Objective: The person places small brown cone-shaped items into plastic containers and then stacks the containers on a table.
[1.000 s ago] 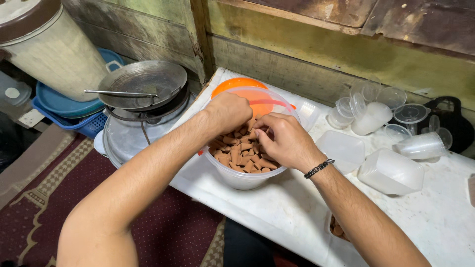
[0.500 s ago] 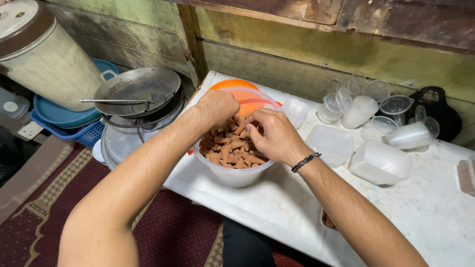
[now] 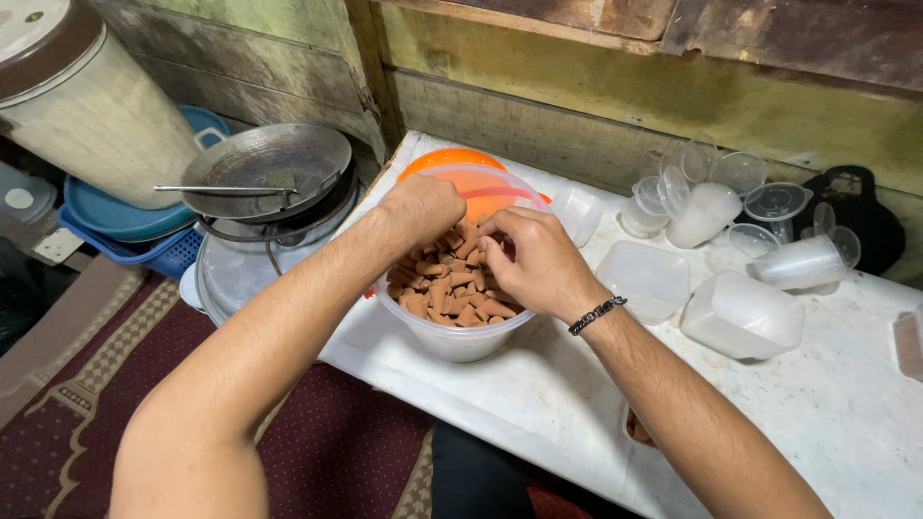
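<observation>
Brown snack pieces [image 3: 452, 293] fill the clear tub [image 3: 452, 336] at frame centre, directly under both hands. Left hand [image 3: 418, 207] curled into the pile; right hand [image 3: 529, 259] pinching pieces, equally near.

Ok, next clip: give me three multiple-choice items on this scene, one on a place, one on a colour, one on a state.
1. Where are both hands?
A. in the clear plastic tub of brown pieces
B. on the metal pan
C. on the rug

2. The lid behind that tub is:
A. green
B. orange
C. black

3. The tub is:
A. empty
B. lidded
C. open and holding pieces

Key: A, the left hand and right hand reach into the clear plastic tub; B, the lid is orange; C, the brown pieces show uncovered.
</observation>
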